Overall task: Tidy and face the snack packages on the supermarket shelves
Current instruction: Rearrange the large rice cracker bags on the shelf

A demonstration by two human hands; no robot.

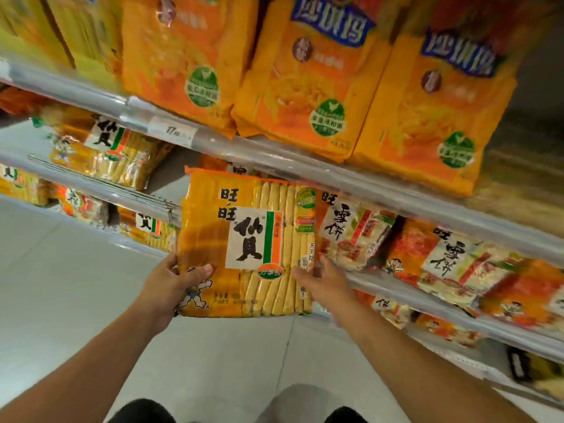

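A large, glossy orange rice-cracker bag (247,245), its clear panel showing rows of pale yellow stick-shaped crackers, is held upright in front of the middle shelf (396,193). The left hand (171,285) grips the bag's lower left edge, thumb curled across the front. The right hand (323,285) holds the lower right edge, fingers apparently wrapped behind, though blur obscures them. Just beside it, crinkled red-and-white cracker packs (354,236) lean on the shelf; matte orange noodle bags (305,87) fill the shelf above.
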